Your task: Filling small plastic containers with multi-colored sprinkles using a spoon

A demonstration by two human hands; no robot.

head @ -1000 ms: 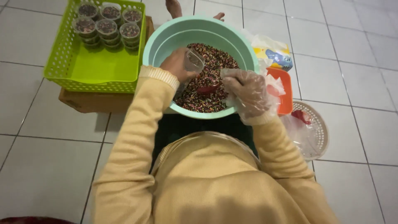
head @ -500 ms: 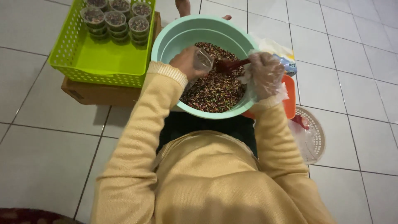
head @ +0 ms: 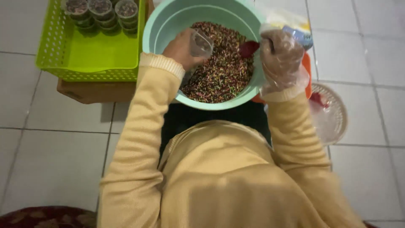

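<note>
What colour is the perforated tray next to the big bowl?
Lime green tray, best seen in the head view.

— Where does the bowl sit?

— At the centre, far from the person's body, with the sprinkle mix inside it. The left hand is over the mix at the bowl's left, holding a small cup; the right hand is at the bowl's right rim, with a spoon reaching into the mix.

— And to the left?

— A tray, just beside the bowl, resting on a box. Filled cups stand in its far part.

— To the right?

— A bag behind the right hand, and a round basket nearer, on the floor.
</note>
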